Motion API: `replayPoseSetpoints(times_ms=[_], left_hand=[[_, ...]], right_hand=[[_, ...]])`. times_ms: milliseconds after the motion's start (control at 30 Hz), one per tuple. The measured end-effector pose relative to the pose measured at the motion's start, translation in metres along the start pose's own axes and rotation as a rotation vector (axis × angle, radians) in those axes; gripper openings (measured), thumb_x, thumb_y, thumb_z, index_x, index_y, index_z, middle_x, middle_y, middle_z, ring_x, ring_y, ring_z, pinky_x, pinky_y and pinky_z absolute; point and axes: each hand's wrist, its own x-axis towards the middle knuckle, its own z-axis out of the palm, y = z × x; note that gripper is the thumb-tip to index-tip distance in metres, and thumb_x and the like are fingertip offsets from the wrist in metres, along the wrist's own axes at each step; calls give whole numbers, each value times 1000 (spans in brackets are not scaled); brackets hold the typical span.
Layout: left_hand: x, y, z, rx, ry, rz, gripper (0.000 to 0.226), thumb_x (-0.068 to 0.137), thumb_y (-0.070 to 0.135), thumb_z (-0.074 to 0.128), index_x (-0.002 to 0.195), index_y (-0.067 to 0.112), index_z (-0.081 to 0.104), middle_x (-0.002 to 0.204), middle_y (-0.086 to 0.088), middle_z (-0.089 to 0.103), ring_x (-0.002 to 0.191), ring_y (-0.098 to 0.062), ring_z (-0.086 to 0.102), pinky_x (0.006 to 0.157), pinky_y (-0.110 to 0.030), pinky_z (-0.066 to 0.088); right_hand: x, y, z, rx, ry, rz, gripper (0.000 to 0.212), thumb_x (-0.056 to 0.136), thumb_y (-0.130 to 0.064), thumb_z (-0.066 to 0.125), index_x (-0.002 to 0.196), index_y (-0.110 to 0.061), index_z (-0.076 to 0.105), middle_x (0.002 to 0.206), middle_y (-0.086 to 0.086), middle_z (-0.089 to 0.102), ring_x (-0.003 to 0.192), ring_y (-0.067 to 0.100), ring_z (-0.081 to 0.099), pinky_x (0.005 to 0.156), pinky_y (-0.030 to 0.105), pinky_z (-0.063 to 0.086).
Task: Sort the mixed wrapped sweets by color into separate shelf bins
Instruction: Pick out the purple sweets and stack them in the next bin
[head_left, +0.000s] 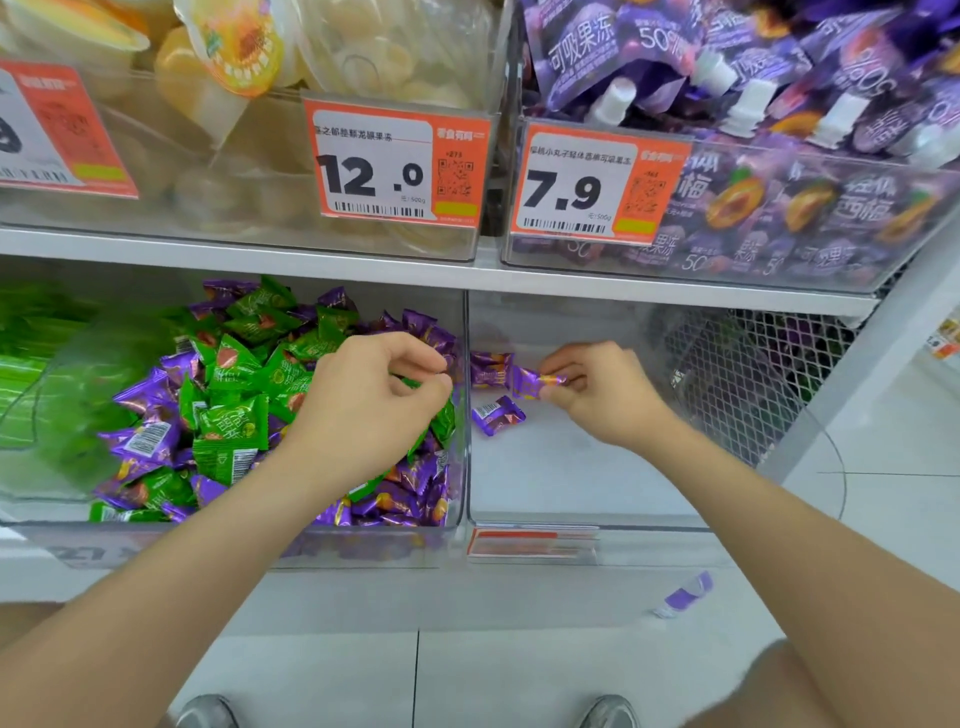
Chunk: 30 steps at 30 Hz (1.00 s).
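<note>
Well, mixed green-and-purple wrapped sweets (234, 395) fill the left clear plastic bin (156, 540), left hand (374, 400) curled, grip unclear; right hand (602, 389) pinches a purple sweet (530, 382) in the roomy right bin (571, 467).

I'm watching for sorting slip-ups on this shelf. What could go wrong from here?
The left hand is in the mixed bin, where green sweets and purple sweets lie tangled; its fingers could lift the wrong colour.
The right hand pinches a purple sweet by one wrapper end close to the divider; it might drop on the mixed side.
One purple packet already lies below the bins, so more may spill.
</note>
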Motion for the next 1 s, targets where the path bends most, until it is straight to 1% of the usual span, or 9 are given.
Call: replayPoseSetpoints(times_ms=[67, 133, 233, 367, 533, 700, 800, 900, 1000], left_hand=[[-1, 2, 7, 26, -24, 3, 10, 89, 41, 75, 95, 33, 75, 84, 19, 74, 70, 1, 65, 70, -18, 49], [-1, 2, 13, 81, -41, 16, 18, 85, 47, 76, 97, 33, 74, 85, 19, 73, 72, 7, 60, 65, -12, 41], [-2, 1, 18, 157, -69, 43, 28, 82, 50, 79, 104, 33, 72, 92, 18, 71, 72, 11, 55, 67, -11, 39], [-1, 2, 19, 184, -73, 64, 32, 81, 49, 79, 106, 31, 70, 93, 18, 70, 73, 9, 53, 69, -11, 40], [1, 0, 19, 180, -88, 69, 32, 80, 50, 78, 104, 32, 69, 92, 18, 70, 75, 19, 52, 62, -7, 37], [0, -2, 18, 176, -98, 86, 32, 81, 51, 77, 105, 32, 69, 92, 18, 70, 77, 17, 54, 63, -6, 39], [-1, -2, 17, 172, -101, 93, 33, 82, 50, 77, 107, 31, 69, 92, 17, 70, 76, 15, 55, 63, -6, 40], [-2, -2, 17, 168, -110, 93, 33, 84, 49, 77, 110, 30, 69, 94, 17, 69, 75, 9, 57, 64, -6, 42], [-3, -1, 17, 166, -113, 93, 34, 85, 49, 76, 111, 30, 68, 94, 17, 69, 75, 6, 57, 65, -8, 41]], right_hand=[[5, -1, 15, -73, -31, -66, 18, 86, -16, 79, 103, -18, 79, 87, -11, 72, 82, 13, 69, 91, 30, 55], [14, -4, 28, -125, -10, -121, 19, 85, -13, 75, 103, -18, 80, 90, -9, 72, 82, 17, 66, 84, 29, 53], [34, -3, 47, -205, 31, -128, 28, 85, -8, 68, 110, -19, 78, 105, 4, 75, 92, 26, 67, 79, 29, 50], [44, -3, 60, -261, -75, -145, 33, 87, -1, 65, 113, -13, 79, 114, 15, 74, 104, 35, 66, 88, 33, 51], [51, -2, 64, -220, -31, -104, 28, 87, -4, 71, 110, -18, 79, 114, 12, 69, 97, 30, 67, 87, 32, 54], [48, -1, 67, -216, -59, -86, 33, 83, -6, 76, 113, -16, 71, 112, 12, 62, 88, 32, 66, 83, 35, 55], [45, -3, 59, -185, -27, -93, 35, 78, -6, 70, 110, -16, 62, 109, 10, 57, 86, 32, 62, 76, 35, 53], [40, -2, 44, -195, -52, -95, 28, 69, -17, 69, 93, -25, 59, 96, 1, 60, 78, 26, 61, 71, 37, 57], [28, 2, 39, -246, -231, -153, 36, 62, -47, 83, 89, -31, 66, 88, -10, 65, 80, 15, 63, 73, 34, 57]])
